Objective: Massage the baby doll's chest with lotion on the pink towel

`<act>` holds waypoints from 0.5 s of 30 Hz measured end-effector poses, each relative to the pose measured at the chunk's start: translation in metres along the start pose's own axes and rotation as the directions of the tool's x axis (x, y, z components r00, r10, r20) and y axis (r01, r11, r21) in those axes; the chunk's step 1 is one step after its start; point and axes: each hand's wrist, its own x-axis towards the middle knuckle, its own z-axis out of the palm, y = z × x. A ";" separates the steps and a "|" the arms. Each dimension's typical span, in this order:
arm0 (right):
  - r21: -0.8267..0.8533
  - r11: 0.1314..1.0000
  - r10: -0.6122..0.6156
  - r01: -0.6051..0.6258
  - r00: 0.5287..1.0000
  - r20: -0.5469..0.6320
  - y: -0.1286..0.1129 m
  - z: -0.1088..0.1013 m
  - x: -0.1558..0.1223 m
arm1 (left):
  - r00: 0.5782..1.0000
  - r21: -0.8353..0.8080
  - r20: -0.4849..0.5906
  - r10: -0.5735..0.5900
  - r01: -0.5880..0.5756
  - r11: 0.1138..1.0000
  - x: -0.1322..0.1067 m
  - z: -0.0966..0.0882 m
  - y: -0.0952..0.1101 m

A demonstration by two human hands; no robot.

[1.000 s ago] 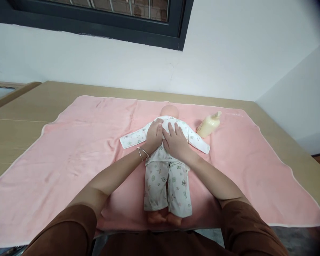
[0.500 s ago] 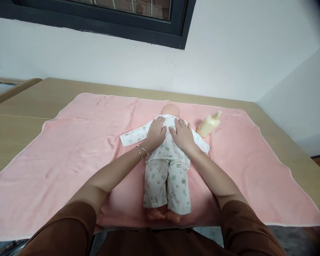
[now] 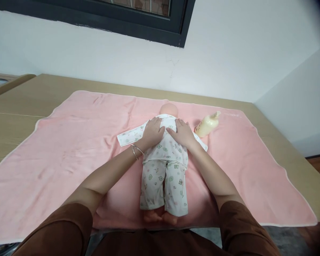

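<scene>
A baby doll [image 3: 164, 167] in a white printed shirt and trousers lies face down on a pink blanket [image 3: 69, 153], head away from me. My left hand [image 3: 152, 133] rests flat on the doll's upper back, left of the spine, fingers stretched out; a bangle circles that wrist. Beside it my right hand [image 3: 183, 133] lies flat on the right side of the back, fingers spread. Neither hand holds anything. The doll's sleeves stick out to both sides under my hands.
A cream pump bottle [image 3: 207, 124] lies on its side on the blanket just right of the doll's shoulder. The blanket covers a wooden table [image 3: 21, 103] set against a white wall under a dark window frame [image 3: 122, 25].
Both hands have slid up from the doll's middle back toward its shoulders and moved slightly apart. The view has shifted a little.
</scene>
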 end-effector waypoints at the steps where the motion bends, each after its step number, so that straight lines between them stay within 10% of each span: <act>1: -0.025 1.000 -0.004 0.004 1.000 -0.005 -0.004 -0.001 -0.003 | 0.999 0.017 -0.012 0.032 -0.031 0.999 -0.003 -0.002 0.003; 8: -0.170 0.983 -0.080 0.070 0.995 -0.054 -0.028 -0.007 -0.031 | 0.985 0.196 -0.024 0.169 -0.161 0.967 -0.025 -0.021 0.038; 15: -0.043 0.999 0.011 -0.008 0.998 0.056 -0.001 -0.007 0.000 | 0.996 0.151 -0.038 0.085 -0.079 0.985 0.000 -0.010 0.021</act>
